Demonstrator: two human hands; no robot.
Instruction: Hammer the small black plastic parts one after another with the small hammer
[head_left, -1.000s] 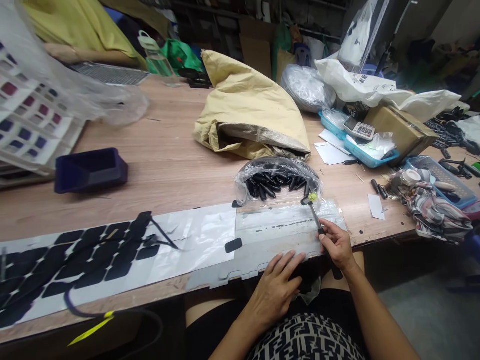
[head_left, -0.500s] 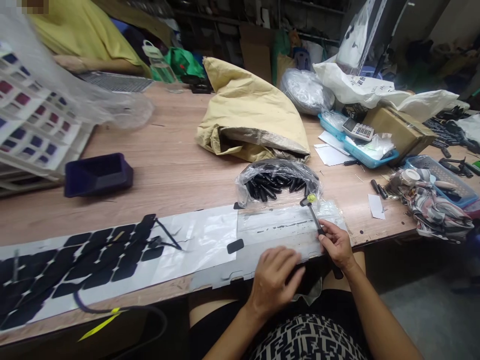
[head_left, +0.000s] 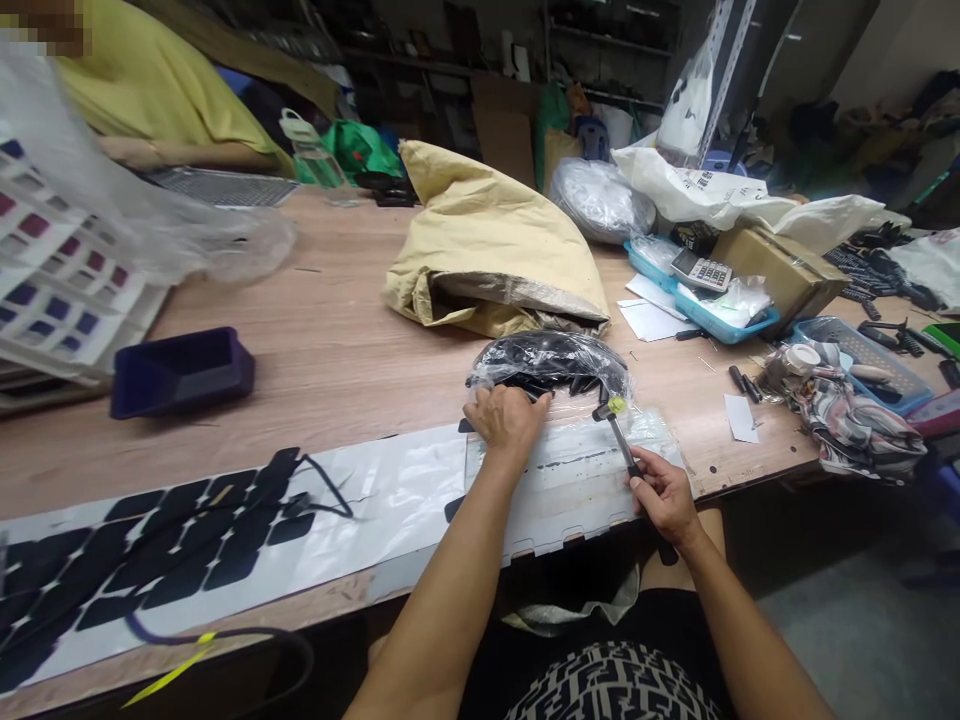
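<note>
In my right hand (head_left: 664,500) is a small hammer (head_left: 621,440), gripped by its black handle, its head with a yellow-green face raised toward the upper left. My left hand (head_left: 504,415) reaches to the front of a clear plastic bag (head_left: 551,350) full of black, elongated parts (head_left: 581,383). Its thumb points right beside the black parts; the other fingertips are partly hidden, so I cannot tell whether they grip one. Beneath both hands lies a worn grey-white board (head_left: 577,490) along the table's front edge.
A brown paper sack (head_left: 502,240) stands behind the bag. To the left are a dark purple tray (head_left: 184,372), a white crate (head_left: 67,260) and a white sheet with black patches (head_left: 397,465). Blue baskets (head_left: 727,318) and a cloth (head_left: 862,420) lie right. A person in yellow (head_left: 172,90) is across the table.
My left hand has moved forward and left from the board's near edge to the bag of black parts. My right hand still holds the hammer in much the same place. The view has shifted slightly.
</note>
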